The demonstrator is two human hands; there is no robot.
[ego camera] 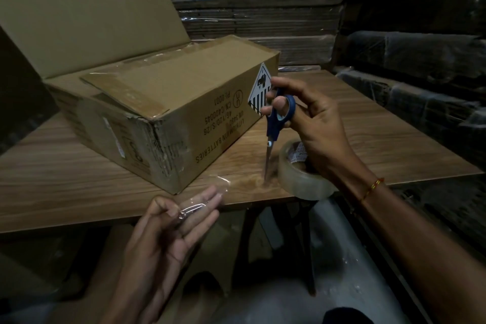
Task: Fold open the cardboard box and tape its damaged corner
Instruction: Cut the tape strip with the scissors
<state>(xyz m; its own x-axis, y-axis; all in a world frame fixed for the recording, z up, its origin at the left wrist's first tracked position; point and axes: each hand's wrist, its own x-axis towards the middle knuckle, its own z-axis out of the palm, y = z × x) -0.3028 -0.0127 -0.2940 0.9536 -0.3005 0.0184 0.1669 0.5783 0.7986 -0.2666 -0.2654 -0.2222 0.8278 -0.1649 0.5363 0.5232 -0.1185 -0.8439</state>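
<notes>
the left hand [168,221] pinches a tape strip [201,201], ready for the torn box corner [153,123]; the right hand [315,126] holds scissors [274,123] tip-down.

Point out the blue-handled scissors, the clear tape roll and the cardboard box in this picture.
blue-handled scissors [272,126]: head view, on the blue handle shank.
clear tape roll [299,182]: head view, on its outer wall.
cardboard box [168,87]: head view, on the closed top flap.

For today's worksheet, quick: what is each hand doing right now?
Left hand: pinches a strip of clear tape.
Right hand: grips the blue scissors, tips down on the table.
</notes>
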